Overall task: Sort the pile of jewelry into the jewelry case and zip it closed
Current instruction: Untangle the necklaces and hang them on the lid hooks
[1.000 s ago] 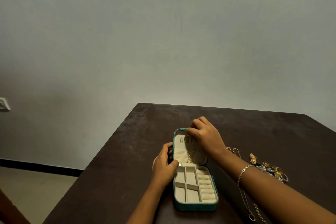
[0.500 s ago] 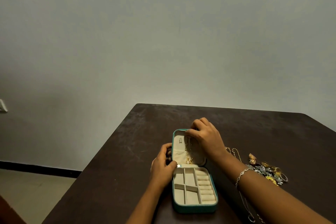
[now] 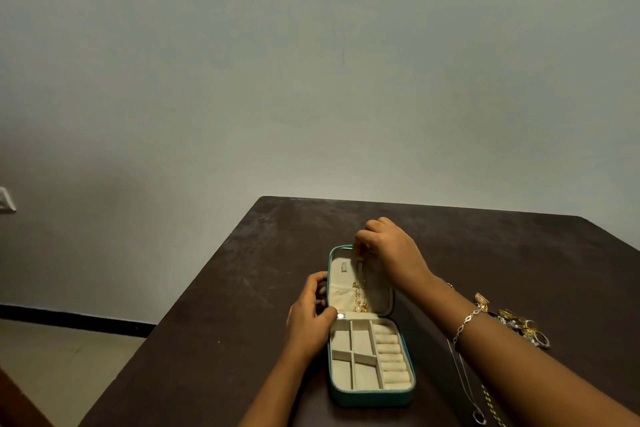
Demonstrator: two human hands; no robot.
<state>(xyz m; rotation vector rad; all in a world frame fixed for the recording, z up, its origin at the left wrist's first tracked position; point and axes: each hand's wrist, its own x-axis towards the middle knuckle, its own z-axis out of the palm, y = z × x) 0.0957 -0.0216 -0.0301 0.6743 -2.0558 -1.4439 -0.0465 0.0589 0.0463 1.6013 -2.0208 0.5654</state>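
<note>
Two grips are working at the open case (image 3: 370, 398), which is lying on the dark desk (image 3: 242, 305) with its lid (image 3: 341, 288) opened away from me. My left grip (image 3: 308, 315) is curling round the case's left side at the hinge. Its fingers are wrapping the outer edge and its thumb is pressing the inner edge just beside a small silver tab (image 3: 341, 315), so this grip is clasping the case.

My right grip (image 3: 388, 246) is reaching over the lid's far end, and its fingertips are pinching the top of a gold necklace (image 3: 360, 295). The necklace is trailing down the lid's cream lining, and its pendant end is resting near the hinge. A silver bracelet (image 3: 467, 321) is circling my right wrist.

The case's near half is showing four cream compartments (image 3: 349, 357) on the left and a column of ring rolls (image 3: 391, 357) on the right.

The pile (image 3: 519, 326) of gold and silver pieces is lying on the desk beyond my right forearm, apart from the case. A thin silver chain (image 3: 464, 378) is running along the desk between the case and that forearm, ending in a small loop by the front edge.
</note>
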